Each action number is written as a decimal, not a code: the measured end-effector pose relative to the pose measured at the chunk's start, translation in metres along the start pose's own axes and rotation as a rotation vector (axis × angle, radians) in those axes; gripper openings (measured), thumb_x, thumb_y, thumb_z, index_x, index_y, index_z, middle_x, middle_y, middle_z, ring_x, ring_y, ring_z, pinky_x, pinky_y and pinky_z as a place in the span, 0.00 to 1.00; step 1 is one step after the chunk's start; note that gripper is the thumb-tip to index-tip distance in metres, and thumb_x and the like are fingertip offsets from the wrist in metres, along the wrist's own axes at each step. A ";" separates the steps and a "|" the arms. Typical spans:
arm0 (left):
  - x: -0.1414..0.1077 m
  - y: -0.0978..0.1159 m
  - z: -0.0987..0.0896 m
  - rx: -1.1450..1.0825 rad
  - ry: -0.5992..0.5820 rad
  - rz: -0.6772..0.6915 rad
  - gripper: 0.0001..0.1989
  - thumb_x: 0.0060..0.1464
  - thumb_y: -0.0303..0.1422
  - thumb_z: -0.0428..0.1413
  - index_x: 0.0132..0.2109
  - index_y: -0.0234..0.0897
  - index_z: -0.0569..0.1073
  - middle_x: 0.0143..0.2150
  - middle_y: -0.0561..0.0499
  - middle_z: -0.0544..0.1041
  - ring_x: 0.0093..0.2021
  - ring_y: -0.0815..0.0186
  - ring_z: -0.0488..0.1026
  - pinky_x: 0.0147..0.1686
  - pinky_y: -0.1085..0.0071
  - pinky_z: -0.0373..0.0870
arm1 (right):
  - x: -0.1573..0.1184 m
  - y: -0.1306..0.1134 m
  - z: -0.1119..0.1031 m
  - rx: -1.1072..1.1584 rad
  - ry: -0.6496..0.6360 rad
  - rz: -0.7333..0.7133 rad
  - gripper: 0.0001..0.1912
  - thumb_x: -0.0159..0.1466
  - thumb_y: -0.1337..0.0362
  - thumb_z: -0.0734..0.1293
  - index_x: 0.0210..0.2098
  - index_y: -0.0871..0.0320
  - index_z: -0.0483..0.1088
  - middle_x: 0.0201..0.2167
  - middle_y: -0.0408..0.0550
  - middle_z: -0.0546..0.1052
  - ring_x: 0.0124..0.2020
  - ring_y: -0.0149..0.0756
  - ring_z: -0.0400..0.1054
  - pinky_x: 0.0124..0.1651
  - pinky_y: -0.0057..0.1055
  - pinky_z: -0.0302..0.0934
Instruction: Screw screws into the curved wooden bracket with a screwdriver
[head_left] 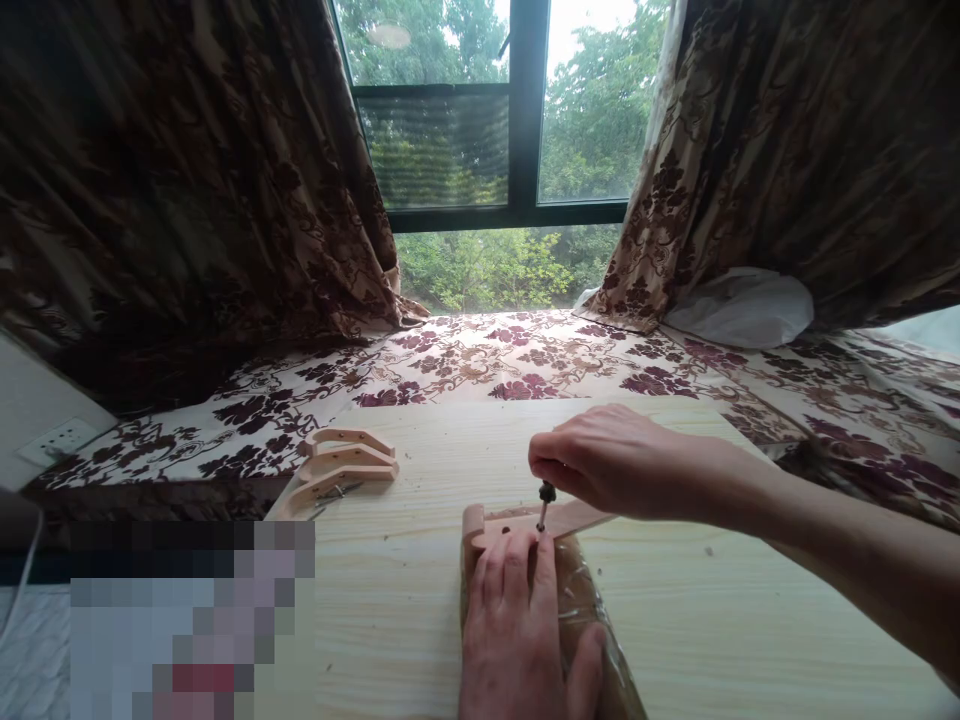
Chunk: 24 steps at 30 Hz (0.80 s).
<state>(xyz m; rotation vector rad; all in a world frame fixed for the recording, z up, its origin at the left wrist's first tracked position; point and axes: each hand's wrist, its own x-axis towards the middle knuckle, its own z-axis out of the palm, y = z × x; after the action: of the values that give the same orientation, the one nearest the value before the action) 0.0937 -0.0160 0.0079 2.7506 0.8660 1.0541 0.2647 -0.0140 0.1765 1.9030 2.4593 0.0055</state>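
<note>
My right hand [592,455] is closed in a fist around the handle of a screwdriver [543,512]. The handle is hidden in the fist, while the metal shaft and a dark collar show below it. Its tip meets a pale wooden piece [491,526], at or beside a hole; a second dark hole is visible to the left. My left hand [517,610] lies flat, fingertips pressing on the wooden piece's near edge and palm over a brown block wrapped in clear film [592,610]. The wooden piece rests across the block's far end.
Similar curved wooden pieces with holes [349,465] lie at the left of the pale wooden board [390,580], with thin metal items [334,495] beside them. Behind is a flower-patterned cloth [510,350] below a window. A white plastic bag [742,305] sits at the back right.
</note>
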 end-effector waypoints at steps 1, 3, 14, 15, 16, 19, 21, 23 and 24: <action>0.000 0.000 0.000 -0.001 0.000 -0.001 0.30 0.58 0.49 0.47 0.59 0.33 0.65 0.58 0.41 0.66 0.58 0.50 0.60 0.56 0.55 0.62 | 0.000 0.000 -0.001 -0.007 -0.001 0.008 0.14 0.66 0.64 0.55 0.28 0.58 0.67 0.24 0.46 0.74 0.21 0.28 0.56 0.25 0.29 0.40; 0.000 0.000 0.000 0.000 0.002 -0.004 0.30 0.58 0.50 0.47 0.59 0.33 0.65 0.58 0.41 0.66 0.58 0.50 0.60 0.56 0.55 0.62 | -0.001 -0.002 -0.004 -0.027 -0.014 0.002 0.14 0.65 0.64 0.56 0.27 0.58 0.67 0.23 0.46 0.74 0.21 0.28 0.56 0.25 0.29 0.40; -0.002 -0.002 0.005 0.010 0.020 -0.002 0.31 0.56 0.50 0.48 0.59 0.34 0.65 0.56 0.41 0.67 0.58 0.50 0.61 0.56 0.55 0.62 | -0.006 -0.009 0.001 0.040 -0.040 -0.100 0.12 0.65 0.66 0.56 0.28 0.58 0.67 0.22 0.45 0.72 0.20 0.28 0.55 0.25 0.30 0.41; -0.002 -0.003 0.006 0.006 0.024 0.001 0.31 0.56 0.50 0.48 0.59 0.34 0.65 0.56 0.41 0.67 0.58 0.50 0.61 0.56 0.55 0.62 | -0.005 -0.008 0.004 0.040 -0.027 -0.085 0.13 0.66 0.65 0.55 0.29 0.58 0.67 0.22 0.45 0.72 0.21 0.28 0.55 0.25 0.30 0.41; -0.002 -0.003 0.006 0.004 0.028 0.006 0.30 0.56 0.50 0.49 0.59 0.34 0.66 0.56 0.41 0.67 0.58 0.51 0.61 0.56 0.55 0.62 | -0.005 -0.006 0.005 0.038 -0.012 -0.071 0.13 0.66 0.64 0.55 0.30 0.58 0.67 0.22 0.46 0.73 0.21 0.28 0.55 0.25 0.30 0.41; -0.002 -0.003 0.006 0.013 0.036 0.020 0.30 0.56 0.49 0.50 0.59 0.34 0.66 0.56 0.41 0.67 0.58 0.50 0.61 0.56 0.55 0.62 | -0.004 -0.004 0.006 0.023 0.009 -0.044 0.13 0.67 0.64 0.54 0.31 0.57 0.67 0.23 0.46 0.73 0.21 0.28 0.56 0.25 0.29 0.41; -0.002 -0.003 0.005 0.026 0.032 0.021 0.31 0.55 0.49 0.51 0.59 0.34 0.66 0.56 0.41 0.67 0.57 0.50 0.62 0.55 0.55 0.63 | -0.005 -0.004 0.002 0.006 -0.004 -0.040 0.12 0.66 0.63 0.55 0.31 0.57 0.67 0.23 0.46 0.74 0.21 0.28 0.57 0.25 0.29 0.40; -0.002 -0.005 0.004 0.047 0.027 0.021 0.31 0.54 0.49 0.52 0.59 0.34 0.65 0.56 0.41 0.67 0.57 0.50 0.62 0.55 0.55 0.63 | -0.006 -0.007 -0.004 0.005 -0.023 -0.052 0.10 0.65 0.64 0.57 0.33 0.57 0.68 0.24 0.46 0.74 0.22 0.29 0.60 0.25 0.29 0.41; -0.002 -0.006 0.003 0.063 0.019 0.035 0.31 0.54 0.49 0.52 0.59 0.34 0.65 0.56 0.41 0.67 0.57 0.50 0.62 0.55 0.56 0.64 | -0.007 -0.008 -0.007 0.011 -0.028 -0.069 0.09 0.64 0.65 0.58 0.33 0.57 0.69 0.25 0.46 0.75 0.23 0.29 0.62 0.25 0.29 0.42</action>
<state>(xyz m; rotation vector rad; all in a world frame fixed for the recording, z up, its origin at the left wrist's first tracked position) 0.0914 -0.0113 0.0027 2.8211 0.8717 1.0792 0.2585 -0.0228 0.1831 1.8090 2.5105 -0.0363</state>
